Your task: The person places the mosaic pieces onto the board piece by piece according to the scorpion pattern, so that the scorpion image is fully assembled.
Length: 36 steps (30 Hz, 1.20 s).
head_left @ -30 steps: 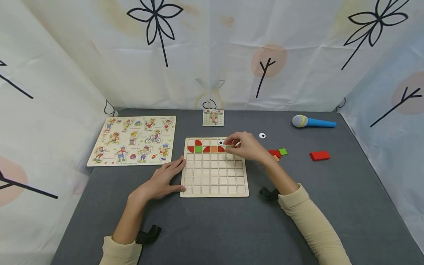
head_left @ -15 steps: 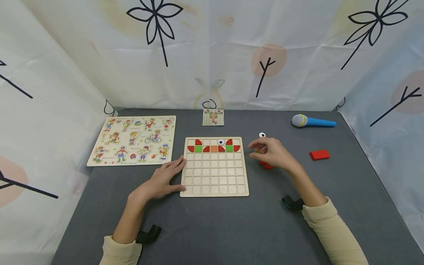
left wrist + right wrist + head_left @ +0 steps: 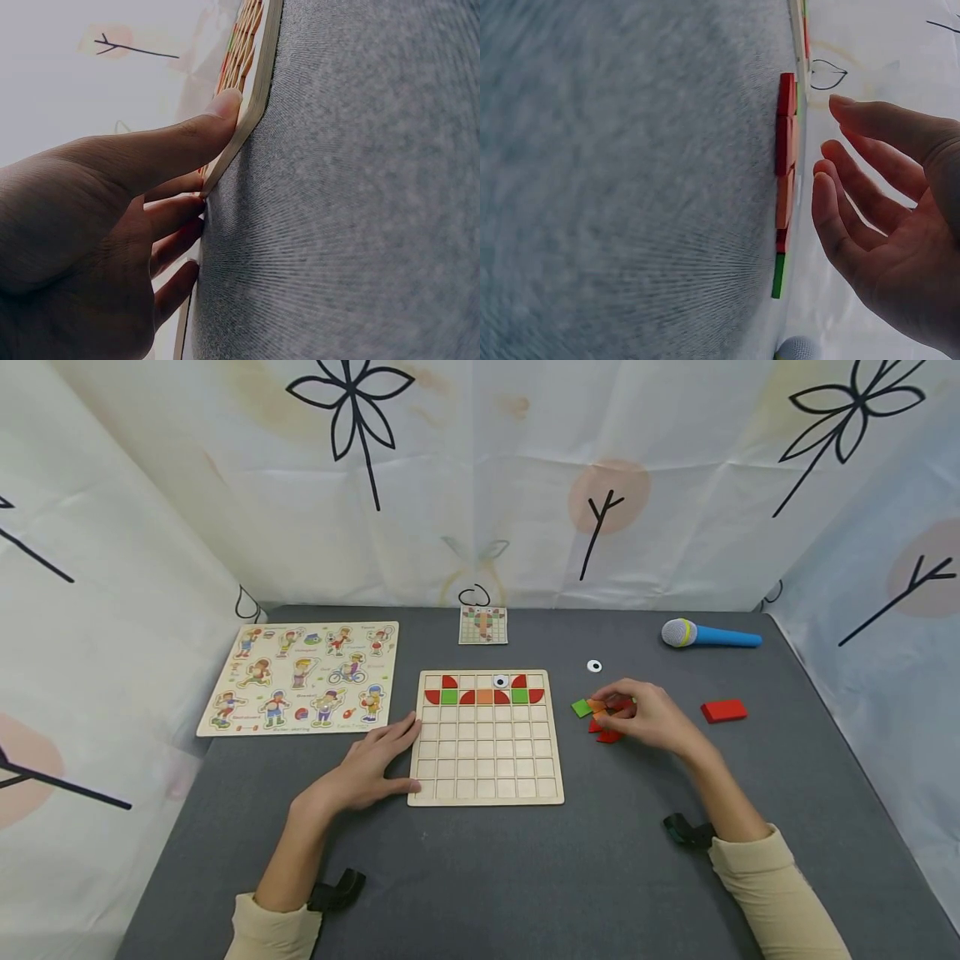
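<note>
A wooden grid board [image 3: 483, 752] lies in the middle of the table. Red, green and orange tiles and one white eye disc [image 3: 500, 681] fill part of its two far rows. My left hand [image 3: 371, 762] rests at the board's left edge, its thumb [image 3: 191, 146] touching the near corner and its fingers spread along the side. Over a loose heap of tiles right of the board hovers my right hand [image 3: 648, 717]; in the right wrist view its fingers are loosely bent, apart from the tiles, holding nothing. A green tile [image 3: 581, 708] and several red tiles [image 3: 609, 737] show beside it.
Behind the board stands a small pattern card [image 3: 483, 627]. A picture board [image 3: 300, 681] lies at the left. Further right are a second eye disc [image 3: 594, 667], a red block [image 3: 724, 712] and a blue toy microphone [image 3: 712, 635].
My right hand has left the board's far right corner and moved right to the tile heap. Red and green tiles now show in that corner. My left hand has stayed put.
</note>
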Available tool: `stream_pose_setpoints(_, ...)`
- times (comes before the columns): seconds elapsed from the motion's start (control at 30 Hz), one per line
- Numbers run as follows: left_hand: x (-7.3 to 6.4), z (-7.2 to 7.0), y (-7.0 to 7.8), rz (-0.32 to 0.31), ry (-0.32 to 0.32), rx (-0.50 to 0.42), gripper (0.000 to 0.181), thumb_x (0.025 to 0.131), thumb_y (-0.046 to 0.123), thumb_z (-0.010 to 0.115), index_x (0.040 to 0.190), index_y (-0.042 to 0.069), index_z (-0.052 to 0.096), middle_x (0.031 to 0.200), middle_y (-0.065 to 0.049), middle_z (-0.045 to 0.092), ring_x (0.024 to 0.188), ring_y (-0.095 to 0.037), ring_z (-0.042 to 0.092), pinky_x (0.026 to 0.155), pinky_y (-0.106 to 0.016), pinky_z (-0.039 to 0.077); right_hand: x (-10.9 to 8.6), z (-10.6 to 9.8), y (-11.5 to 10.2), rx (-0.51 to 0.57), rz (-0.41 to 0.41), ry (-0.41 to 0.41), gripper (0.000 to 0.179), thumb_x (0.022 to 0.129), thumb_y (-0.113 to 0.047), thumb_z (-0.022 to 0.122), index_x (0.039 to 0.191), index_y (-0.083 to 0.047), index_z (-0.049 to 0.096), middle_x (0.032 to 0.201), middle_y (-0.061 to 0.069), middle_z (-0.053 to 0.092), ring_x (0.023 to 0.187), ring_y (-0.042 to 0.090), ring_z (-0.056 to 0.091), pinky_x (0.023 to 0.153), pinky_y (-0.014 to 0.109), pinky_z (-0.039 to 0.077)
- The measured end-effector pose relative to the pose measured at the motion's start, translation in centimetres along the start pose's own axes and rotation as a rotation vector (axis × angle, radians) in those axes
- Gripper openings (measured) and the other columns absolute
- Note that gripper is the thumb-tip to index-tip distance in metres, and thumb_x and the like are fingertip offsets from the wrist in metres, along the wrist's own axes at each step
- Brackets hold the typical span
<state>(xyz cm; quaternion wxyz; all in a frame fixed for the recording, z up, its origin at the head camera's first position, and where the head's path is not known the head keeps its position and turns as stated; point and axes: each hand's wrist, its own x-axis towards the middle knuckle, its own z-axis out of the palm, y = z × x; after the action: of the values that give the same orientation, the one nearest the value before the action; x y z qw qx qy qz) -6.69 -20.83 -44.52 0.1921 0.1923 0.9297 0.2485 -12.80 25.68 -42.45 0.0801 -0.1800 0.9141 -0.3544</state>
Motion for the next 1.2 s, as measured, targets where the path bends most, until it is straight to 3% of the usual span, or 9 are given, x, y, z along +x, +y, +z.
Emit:
stream_pose_setpoints(0.27,-0.1,-0.1,0.2,0.009,0.005,-0.001,0.096,0.097,0.037,0.082,0.172,0.008,0.030,0.183,-0.015,0.022,0.163,-0.047,0.029,0.122,-0.075,0.029,1.3,0.4,0.3,-0.033,-0.018,-0.069,0.039,0.094,-0.015,0.087,0.127,0.003,0.076,0.114,0.018,0.078,0.100,0.029,0.072,0.080,0.025,0.055)
stream_pose_setpoints(0.7,-0.2,-0.1,0.3,0.006,0.007,-0.016,0.096,0.097,0.038,0.082,0.172,0.009,0.030,0.183,-0.014,0.021,0.164,-0.047,0.028,0.123,-0.075,0.028,3.6,1.2,-0.3,-0.148,0.097,-0.071,0.038,0.087,-0.027,0.092,0.109,0.001,0.079,0.101,0.014,0.077,0.088,0.020,0.069,0.081,0.032,0.054)
stream_pose_setpoints(0.93,-0.2,-0.2,0.3,0.007,0.008,-0.015,0.096,0.097,0.037,0.083,0.172,0.007,0.030,0.183,-0.015,0.022,0.163,-0.047,0.028,0.123,-0.075,0.028,3.7,1.2,-0.8,-0.181,0.065,-0.076,0.032,0.088,-0.023,0.091,0.105,0.001,0.078,0.098,0.014,0.077,0.089,0.022,0.070,0.083,0.036,0.055)
stream_pose_setpoints(1.2,-0.2,-0.2,0.3,0.002,0.009,-0.019,0.096,0.097,0.038,0.083,0.172,0.008,0.030,0.183,-0.015,0.021,0.163,-0.047,0.028,0.123,-0.076,0.027,3.9,1.5,-1.1,-0.149,0.005,-0.052,0.031,0.087,-0.026,0.092,0.102,-0.002,0.079,0.090,0.008,0.077,0.079,0.012,0.065,0.076,0.028,0.053)
